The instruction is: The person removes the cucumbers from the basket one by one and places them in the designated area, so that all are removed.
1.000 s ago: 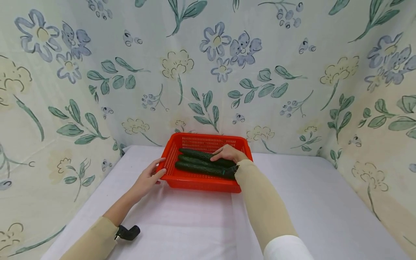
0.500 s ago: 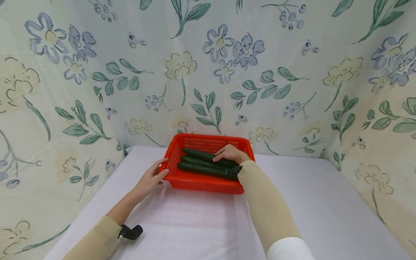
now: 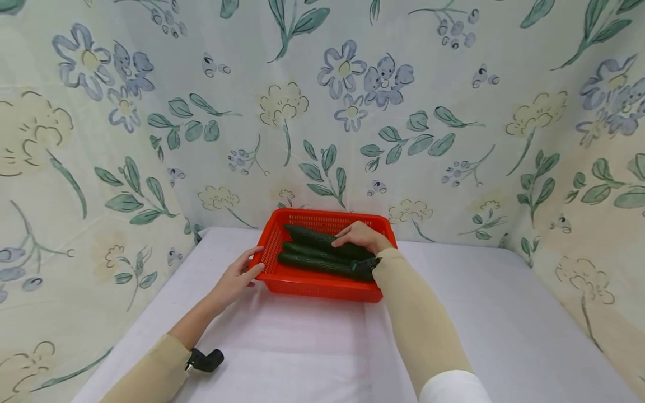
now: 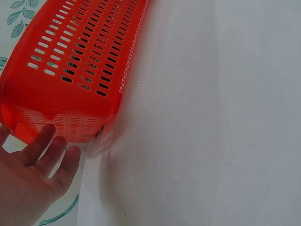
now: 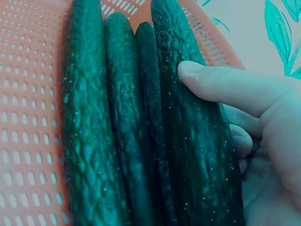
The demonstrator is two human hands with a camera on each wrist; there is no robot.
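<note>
Inside a red plastic basket [image 3: 322, 289] lie several dark green cucumbers [image 5: 89, 117], side by side lengthwise. My right hand [image 3: 361, 236] grips the cucumber nearest the back wall [image 3: 309, 237], thumb [image 5: 221, 84] on top and fingers curled round its far side. That cucumber sits a little higher than its neighbours, its left end tilted up. At the basket's left end my left hand [image 3: 237, 280] holds the rim, with the thumb over it. In the left wrist view several fingers [image 4: 42, 146] of that hand spread below and against the outside of the end wall.
The basket stands on a white cloth-covered table [image 3: 312, 347], close to a floral fabric backdrop [image 3: 322, 140] that also rises at both sides. A black device [image 3: 205, 360] is strapped to the left wrist.
The far cucumber's left end has risen slightly in my right hand. My left hand keeps its hold on the basket. The head view has shifted a little.
</note>
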